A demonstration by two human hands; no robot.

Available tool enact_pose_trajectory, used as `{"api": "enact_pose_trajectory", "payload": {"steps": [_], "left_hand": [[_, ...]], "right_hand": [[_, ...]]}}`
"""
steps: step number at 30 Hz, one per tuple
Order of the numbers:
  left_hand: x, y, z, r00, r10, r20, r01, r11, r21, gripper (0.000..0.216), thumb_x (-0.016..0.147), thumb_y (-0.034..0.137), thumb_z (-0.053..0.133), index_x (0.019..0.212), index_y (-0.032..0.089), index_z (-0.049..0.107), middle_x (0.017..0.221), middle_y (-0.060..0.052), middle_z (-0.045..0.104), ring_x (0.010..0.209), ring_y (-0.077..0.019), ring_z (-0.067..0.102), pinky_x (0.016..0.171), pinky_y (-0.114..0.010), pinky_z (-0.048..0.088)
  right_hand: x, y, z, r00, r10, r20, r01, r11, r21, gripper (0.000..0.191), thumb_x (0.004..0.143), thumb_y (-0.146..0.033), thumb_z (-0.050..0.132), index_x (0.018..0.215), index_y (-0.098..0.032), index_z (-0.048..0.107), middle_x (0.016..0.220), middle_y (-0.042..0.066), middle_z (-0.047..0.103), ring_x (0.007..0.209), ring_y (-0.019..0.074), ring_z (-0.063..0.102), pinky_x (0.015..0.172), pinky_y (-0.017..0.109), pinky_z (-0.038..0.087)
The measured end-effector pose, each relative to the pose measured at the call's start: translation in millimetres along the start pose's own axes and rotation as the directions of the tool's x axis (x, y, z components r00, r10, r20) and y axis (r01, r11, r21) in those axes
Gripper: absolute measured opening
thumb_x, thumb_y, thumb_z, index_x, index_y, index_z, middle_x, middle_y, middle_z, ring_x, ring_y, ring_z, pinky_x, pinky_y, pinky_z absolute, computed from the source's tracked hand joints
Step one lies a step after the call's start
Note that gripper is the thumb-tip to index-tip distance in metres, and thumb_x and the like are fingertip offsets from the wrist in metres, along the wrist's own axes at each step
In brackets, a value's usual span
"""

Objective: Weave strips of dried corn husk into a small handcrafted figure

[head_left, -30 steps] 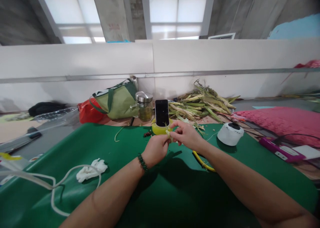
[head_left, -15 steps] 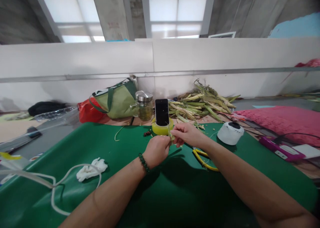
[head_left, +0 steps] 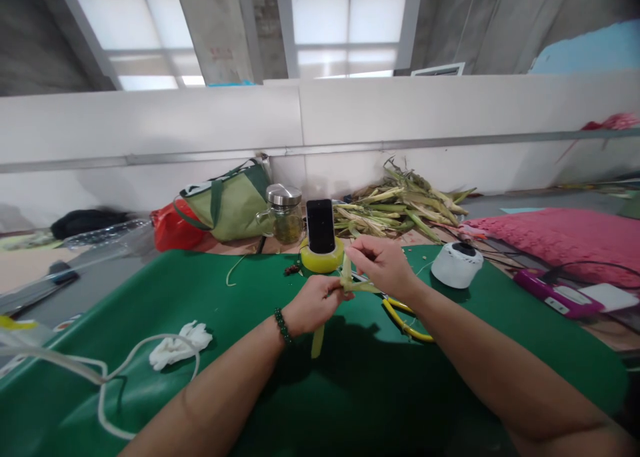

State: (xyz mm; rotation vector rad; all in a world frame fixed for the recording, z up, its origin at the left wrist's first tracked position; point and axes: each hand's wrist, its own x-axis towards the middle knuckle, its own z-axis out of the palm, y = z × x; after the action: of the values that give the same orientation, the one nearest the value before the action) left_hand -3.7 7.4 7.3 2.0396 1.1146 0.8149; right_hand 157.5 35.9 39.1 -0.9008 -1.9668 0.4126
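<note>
My left hand (head_left: pixel 316 302) is closed, its thumb and fingertips pinching a folded pale green leaf strip (head_left: pixel 361 287). One end sticks out to the right, and another hangs below the hand over the green mat (head_left: pixel 380 383). Just right of it and a little higher, my right hand (head_left: pixel 384 262) has its fingers curled together at the strip's upright end. Yellow-handled pliers (head_left: pixel 400 320) lie on the mat beneath my right wrist, their jaws partly hidden. Behind my hands a phone (head_left: pixel 320 225) leans upright in a yellow tape roll (head_left: pixel 323 262).
A heap of leaf stalks (head_left: pixel 405 200) lies at the back. Left of the phone stand a glass mug (head_left: pixel 287 223) and a green bag (head_left: pixel 237 207). A white thread spool (head_left: pixel 457 267) and purple power strip (head_left: pixel 555 293) sit right. White cable (head_left: pixel 103 403) crosses the left side.
The strip now shows folded, with ends pointing up, right and down. My right hand has risen slightly and turned, and my left hand has shifted a little down. The view has shifted slightly.
</note>
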Motion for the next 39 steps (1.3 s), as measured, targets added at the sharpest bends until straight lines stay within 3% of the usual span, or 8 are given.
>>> {"api": "enact_pose_trajectory", "payload": {"steps": [4,8,12,19,26,31,36,39], "left_hand": [[-3.9,1.2,0.9,0.998,0.065,-0.004,-0.065,0.998,-0.006,0.027,0.076,0.031,0.051,0.057,0.014,0.060,0.053,0.001,0.048,0.054,-0.0113,0.040,0.054,-0.023,0.033],[-3.0,0.5,-1.1,0.999,-0.034,-0.017,0.030,0.982,-0.187,0.047,0.081,0.052,0.050,0.052,0.014,0.057,0.047,0.003,0.039,0.051,-0.0102,0.037,0.050,-0.023,0.030],[-0.9,0.3,-1.3,0.997,-0.079,0.014,0.080,0.970,-0.227,0.049,0.075,0.056,0.057,0.054,0.013,0.060,0.046,0.003,0.039,0.050,-0.0098,0.038,0.049,-0.022,0.030],[1.0,-3.8,9.0,0.996,-0.090,-0.031,0.074,0.936,-0.345,0.037,0.070,0.049,0.068,0.064,0.012,0.070,0.056,-0.002,0.058,0.063,-0.0151,0.052,0.059,-0.025,0.041],[1.8,-7.4,11.0,0.994,-0.105,-0.022,0.088,0.920,-0.383,0.037,0.068,0.048,0.070,0.069,0.011,0.073,0.065,-0.004,0.065,0.067,-0.0174,0.056,0.060,-0.026,0.043],[0.3,-8.1,11.3,0.990,-0.104,0.094,0.136,0.868,-0.478,0.038,0.064,0.050,0.073,0.066,0.012,0.073,0.076,-0.010,0.071,0.083,-0.0243,0.063,0.072,-0.031,0.048],[3.6,-9.2,7.8,0.982,-0.146,0.121,0.189,0.791,-0.583,0.044,0.060,0.050,0.076,0.082,0.012,0.074,0.084,-0.011,0.073,0.082,-0.0250,0.068,0.080,-0.036,0.050],[4.8,-6.8,3.2,0.991,-0.124,0.054,0.134,0.841,-0.524,0.035,0.064,0.045,0.074,0.075,0.012,0.075,0.079,-0.009,0.073,0.080,-0.0241,0.068,0.077,-0.033,0.051]], "right_hand": [[0.9,2.0,-1.9,0.983,-0.030,0.179,0.043,0.997,-0.069,0.026,0.083,-0.026,0.047,0.060,-0.017,0.052,0.053,-0.002,0.051,0.052,0.0095,0.041,0.052,0.022,0.029],[4.3,5.9,-3.2,0.952,-0.042,0.304,0.055,0.998,-0.034,0.025,0.082,-0.023,0.050,0.059,-0.016,0.054,0.053,-0.003,0.052,0.052,0.0089,0.042,0.052,0.021,0.029],[4.8,5.4,-4.9,0.947,-0.057,0.317,0.059,0.998,0.004,0.026,0.083,-0.024,0.049,0.060,-0.016,0.056,0.053,-0.003,0.053,0.052,0.0086,0.042,0.053,0.020,0.030],[1.7,3.4,-2.9,0.936,-0.094,0.339,0.109,0.994,-0.025,0.023,0.083,-0.023,0.049,0.063,-0.016,0.059,0.057,-0.002,0.054,0.055,0.0087,0.044,0.055,0.020,0.031],[-2.2,-3.0,-4.3,0.969,-0.186,0.162,0.183,0.983,0.032,0.024,0.084,-0.024,0.048,0.063,-0.016,0.058,0.057,-0.001,0.053,0.054,0.0091,0.044,0.054,0.021,0.033],[-5.0,-7.6,-5.2,0.990,-0.126,0.064,0.121,0.989,0.080,0.024,0.085,-0.027,0.048,0.065,-0.016,0.056,0.059,0.000,0.055,0.053,0.0092,0.046,0.051,0.021,0.035],[-1.1,-5.3,-5.0,0.978,-0.059,0.200,0.013,0.974,0.224,0.021,0.087,-0.033,0.047,0.078,-0.016,0.056,0.066,0.000,0.056,0.057,0.0101,0.051,0.054,0.021,0.040],[2.6,-0.9,-6.8,0.948,-0.048,0.314,0.004,0.990,0.140,0.018,0.078,-0.032,0.061,0.086,-0.016,0.060,0.077,0.001,0.061,0.069,0.0125,0.055,0.061,0.022,0.042]]}}
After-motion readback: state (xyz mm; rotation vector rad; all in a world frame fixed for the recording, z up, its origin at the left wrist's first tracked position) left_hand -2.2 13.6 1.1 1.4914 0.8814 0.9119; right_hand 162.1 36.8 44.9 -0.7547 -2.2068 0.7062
